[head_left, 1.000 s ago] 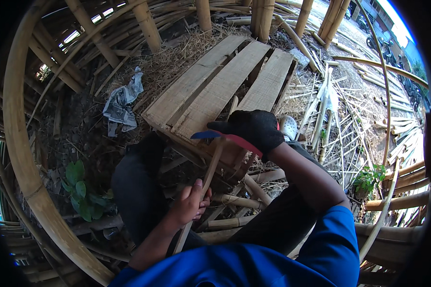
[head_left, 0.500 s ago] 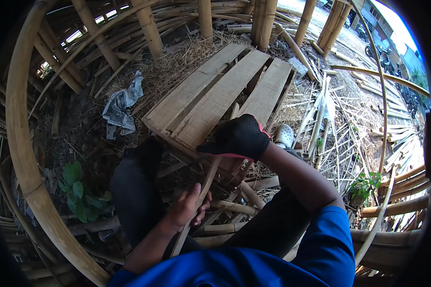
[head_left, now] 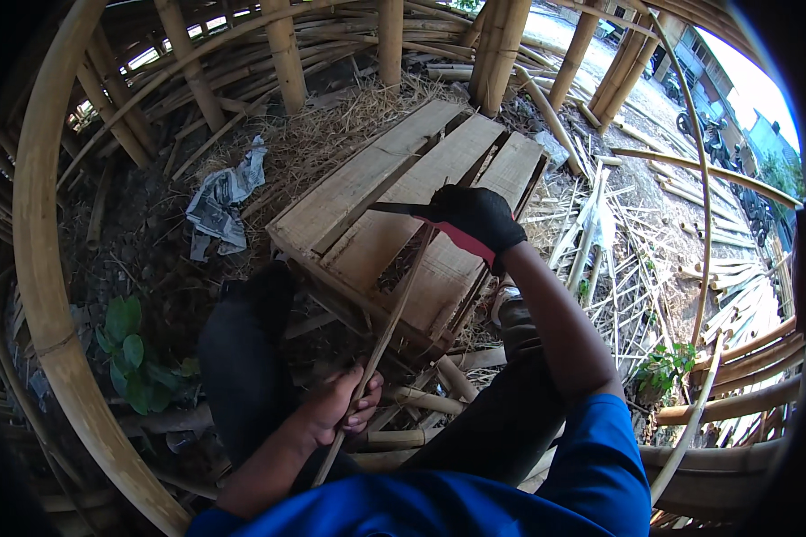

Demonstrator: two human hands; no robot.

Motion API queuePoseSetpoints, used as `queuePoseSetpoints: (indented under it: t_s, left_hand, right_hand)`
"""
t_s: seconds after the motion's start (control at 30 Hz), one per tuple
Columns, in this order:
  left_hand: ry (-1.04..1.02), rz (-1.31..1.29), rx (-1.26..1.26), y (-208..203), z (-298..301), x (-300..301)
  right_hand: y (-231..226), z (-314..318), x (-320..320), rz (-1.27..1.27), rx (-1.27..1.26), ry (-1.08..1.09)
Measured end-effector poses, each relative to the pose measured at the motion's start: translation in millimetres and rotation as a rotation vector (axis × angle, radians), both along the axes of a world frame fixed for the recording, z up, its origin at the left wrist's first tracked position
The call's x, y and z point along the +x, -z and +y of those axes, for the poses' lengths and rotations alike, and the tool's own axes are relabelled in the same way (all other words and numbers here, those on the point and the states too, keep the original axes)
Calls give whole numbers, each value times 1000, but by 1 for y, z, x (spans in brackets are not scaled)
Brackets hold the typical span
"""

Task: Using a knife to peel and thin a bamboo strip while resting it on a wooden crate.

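right hand (head_left: 476,221), clamped on a knife (head_left: 398,208), has moved farther over the crate (head_left: 443,166); left hand (head_left: 333,404) clasps a strip (head_left: 391,329).

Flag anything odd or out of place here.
Two things. A crumpled newspaper sheet lies on the ground left of the wooden crate, looking like litter. And the right hand wears a black glove while the left hand, gripping the thin strip, is bare: mismatched protection.

Slatted crate (head_left: 425,174): wooden, on the ground (head_left: 148,246), twelve o'clock in my feed.
Ground cover: I see straw (head_left: 336,130), eleven; crumpled newspaper (head_left: 227,204), ten; bamboo pieces (head_left: 585,237), three.
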State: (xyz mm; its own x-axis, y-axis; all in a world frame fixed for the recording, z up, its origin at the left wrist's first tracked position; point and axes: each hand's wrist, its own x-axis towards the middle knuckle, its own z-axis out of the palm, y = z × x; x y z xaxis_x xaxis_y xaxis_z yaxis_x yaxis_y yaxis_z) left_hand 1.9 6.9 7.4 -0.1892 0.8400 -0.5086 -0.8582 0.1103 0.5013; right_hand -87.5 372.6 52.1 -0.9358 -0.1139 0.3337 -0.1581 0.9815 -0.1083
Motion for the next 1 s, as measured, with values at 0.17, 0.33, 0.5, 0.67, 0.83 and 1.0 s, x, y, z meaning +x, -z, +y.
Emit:
queuePoseSetpoints:
  t_s: [0.17, 0.33, 0.5, 0.67, 0.83, 1.0]
  left_hand:
    - [-86, 190, -138, 8, 0, 4]
    - [-170, 522, -241, 3, 7, 15]
    - [-167, 975, -406, 36, 11, 17]
    - [-161, 981, -461, 19, 11, 14]
    - [-169, 1002, -482, 27, 11, 14]
    - [-186, 949, -464, 29, 9, 12]
  right_hand:
    - [-31, 0, 6, -230, -144, 198]
    - [-41, -15, 5, -333, -281, 293]
    - [-22, 5, -11, -297, -353, 289]
    - [-22, -12, -11, -421, -591, 216]
    - [-21, -7, -8, -422, -554, 158]
    - [-7, -26, -8, -457, -439, 282]
